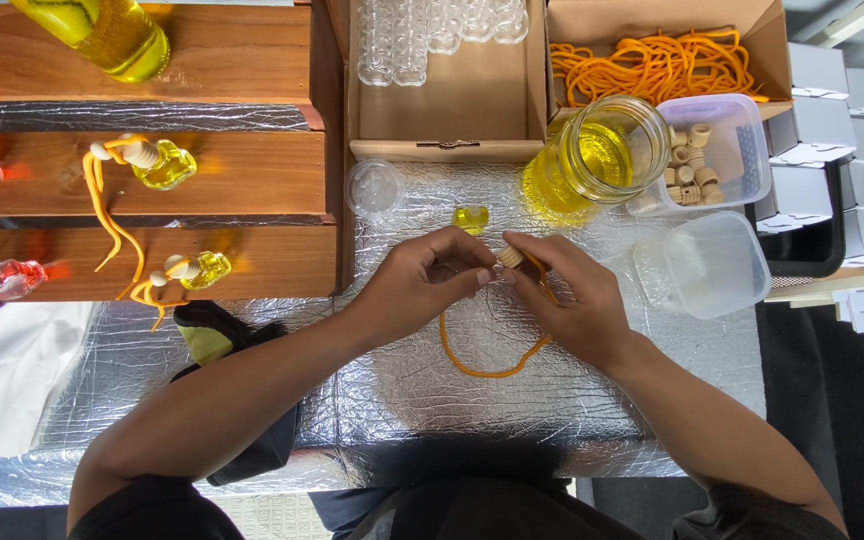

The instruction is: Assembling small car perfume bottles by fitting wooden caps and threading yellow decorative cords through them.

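Together, the left hand and right hand pinch a small wooden cap. Its orange cord droops in a loop over the silver mat.

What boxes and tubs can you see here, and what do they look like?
Cardboard box: top middle, brown, open, clear little bottles inside.
Second cardboard box: top right, brown, holds orange cords.
Clear plastic tub: beside the jar, holds small wooden caps.
Empty plastic tub: right, clear, squarish.
White cartons: far right, small, stacked.
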